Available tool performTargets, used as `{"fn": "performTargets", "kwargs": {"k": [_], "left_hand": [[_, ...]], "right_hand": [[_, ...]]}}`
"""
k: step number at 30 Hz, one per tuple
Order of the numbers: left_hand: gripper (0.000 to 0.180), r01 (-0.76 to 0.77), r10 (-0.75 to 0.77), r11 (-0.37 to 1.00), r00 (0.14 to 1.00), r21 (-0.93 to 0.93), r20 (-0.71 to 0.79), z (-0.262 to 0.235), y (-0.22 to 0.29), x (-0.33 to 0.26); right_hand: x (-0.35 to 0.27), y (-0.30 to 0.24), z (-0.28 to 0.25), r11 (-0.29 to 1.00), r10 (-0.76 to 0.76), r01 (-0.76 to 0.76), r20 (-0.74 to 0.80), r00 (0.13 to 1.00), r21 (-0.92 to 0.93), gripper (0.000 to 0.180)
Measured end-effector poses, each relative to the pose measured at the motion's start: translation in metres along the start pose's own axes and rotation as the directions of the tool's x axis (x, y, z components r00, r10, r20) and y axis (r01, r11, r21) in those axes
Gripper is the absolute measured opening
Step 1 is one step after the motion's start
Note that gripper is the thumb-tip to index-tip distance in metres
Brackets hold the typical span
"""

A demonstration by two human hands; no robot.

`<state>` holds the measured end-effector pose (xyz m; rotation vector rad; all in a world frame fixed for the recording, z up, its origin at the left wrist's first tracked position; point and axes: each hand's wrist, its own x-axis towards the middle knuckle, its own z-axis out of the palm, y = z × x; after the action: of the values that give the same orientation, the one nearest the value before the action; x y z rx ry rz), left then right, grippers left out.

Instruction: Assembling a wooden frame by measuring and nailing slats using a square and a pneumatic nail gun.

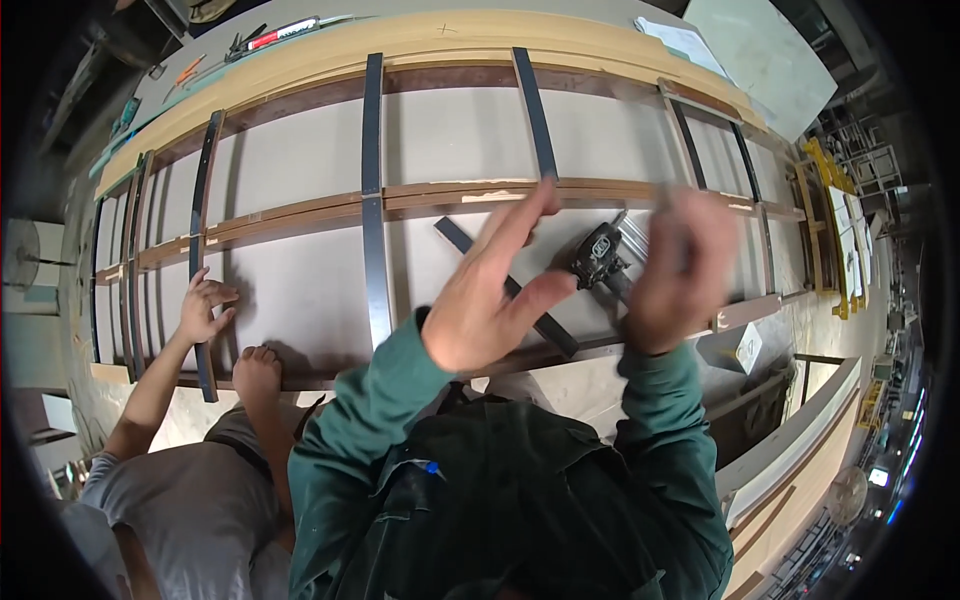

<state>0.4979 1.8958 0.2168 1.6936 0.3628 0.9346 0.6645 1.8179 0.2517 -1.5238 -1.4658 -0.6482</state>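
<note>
My left hand (pixel 490 290) is raised over the wooden frame (pixel 290 225), fingers stretched and thumb apart, holding nothing that I can see. To its right, my right hand (pixel 685 265) is smeared by motion, so its fingers cannot be read. Between the hands lies a black tool with a silver metal part (pixel 598 255), which looks like a pneumatic nailer; the right hand partly covers it. A loose dark strip (pixel 548 325) slants across the pale panel beneath my left hand. Another dark strip (pixel 373 200) crosses the frame further left.
At the left, a co-worker in grey rests one hand (pixel 205 305) by a dark crosspiece (pixel 201 240) and a closed hand (pixel 258 375) at the near edge. Pliers and a tube (pixel 285 33) lie beyond the frame. A yellow rack (pixel 835 225) stands right; boards (pixel 800 460) lean lower right.
</note>
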Motion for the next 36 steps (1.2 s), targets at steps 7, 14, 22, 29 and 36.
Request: {"fn": "performTargets", "kwargs": {"k": [7,14,22,29,36], "left_hand": [[0.050,0.191,-0.385,0.822,0.880,-0.537,-0.277,-0.029,-0.046,-0.049],[0.020,0.174,-0.219,0.976,0.708,-0.134,-0.671,-0.085,-0.018,-0.045],[0.021,0.229,-0.150,0.972,0.777,0.052,-0.611,-0.120,-0.021,-0.057],[0.033,0.348,-0.299,0.937,0.779,-0.016,-0.551,-0.135,-0.111,-0.008],[0.028,0.474,-0.455,0.873,0.876,0.118,-0.159,-0.137,-0.197,0.074]], "right_hand": [[-0.099,-0.020,0.020,0.960,-0.089,-0.077,0.554,0.828,0.269,0.055],[-0.186,0.045,0.067,0.820,0.250,-0.572,0.904,0.347,-0.007,0.058],[-0.165,0.075,0.003,-0.294,0.107,-0.956,0.994,-0.014,0.018,0.033],[-0.199,0.086,0.000,-0.340,0.265,-0.937,0.964,-0.016,0.078,0.030],[-0.193,0.075,0.002,-0.312,0.447,-0.914,0.889,0.101,0.261,0.036]]}}
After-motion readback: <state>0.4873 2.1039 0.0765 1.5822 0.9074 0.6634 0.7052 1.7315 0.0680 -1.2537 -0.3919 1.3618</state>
